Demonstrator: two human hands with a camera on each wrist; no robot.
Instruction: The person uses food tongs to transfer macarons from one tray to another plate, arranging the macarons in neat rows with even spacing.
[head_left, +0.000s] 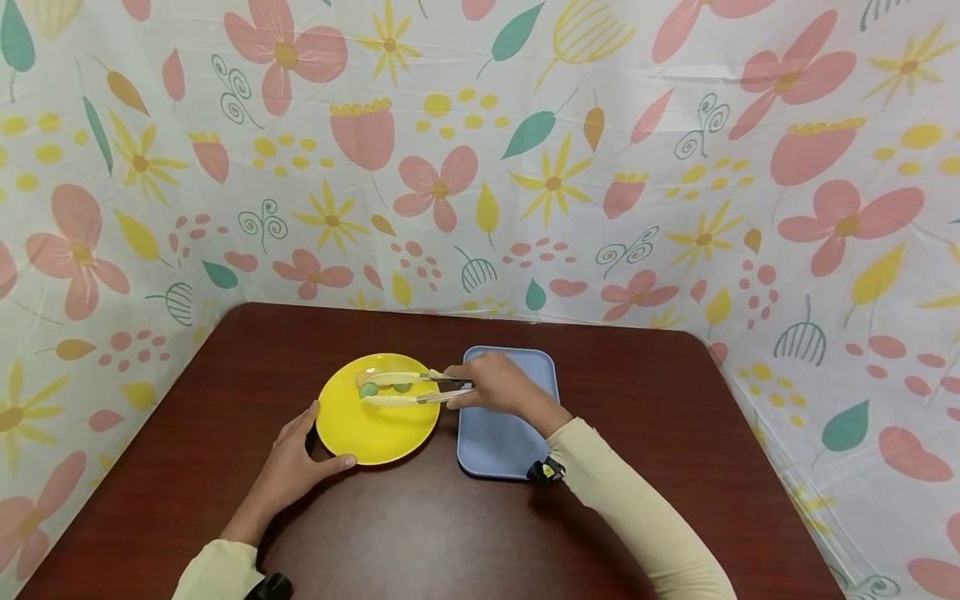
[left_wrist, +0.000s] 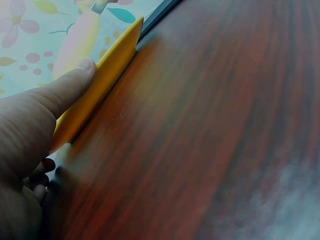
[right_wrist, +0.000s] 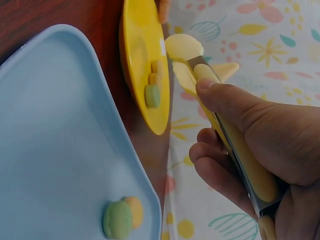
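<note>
Tongs point(head_left: 390, 401) in the grasp of the right hand point(head_left: 495, 383), near the middle of the head view, pale tips stretched leftward over a yellow plate point(head_left: 375, 433). Around the tips, on the upper part of the plate, two green rounds point(head_left: 368, 389) and a yellowish piece point(head_left: 365, 377). Cannot tell whether gripping any of these between the tips. Just right of the plate and apart from it, a blue tray point(head_left: 498, 442) on the dark table point(head_left: 397, 533), partly covered by the right hand and wrist.

Only in the right wrist view: a green piece point(right_wrist: 117, 220) against an orange piece point(right_wrist: 134, 210), lower middle of the frame, in a corner of the tray; also the gap between the tips of the tongs, upper middle. Only in the left wrist view: the outer side of the plate, upper left, and bent fingers below the thumb.

Left hand point(head_left: 292, 467) holding the plate by its rim, thumb on the near edge, fingers at the left side, forearm slanting up from the lower left of the head view. Right forearm slanting in from the lower right, pale sleeve point(head_left: 637, 508) pointing toward the tray, thumb laid along one arm of the tongs, other fingers curled beneath.
</note>
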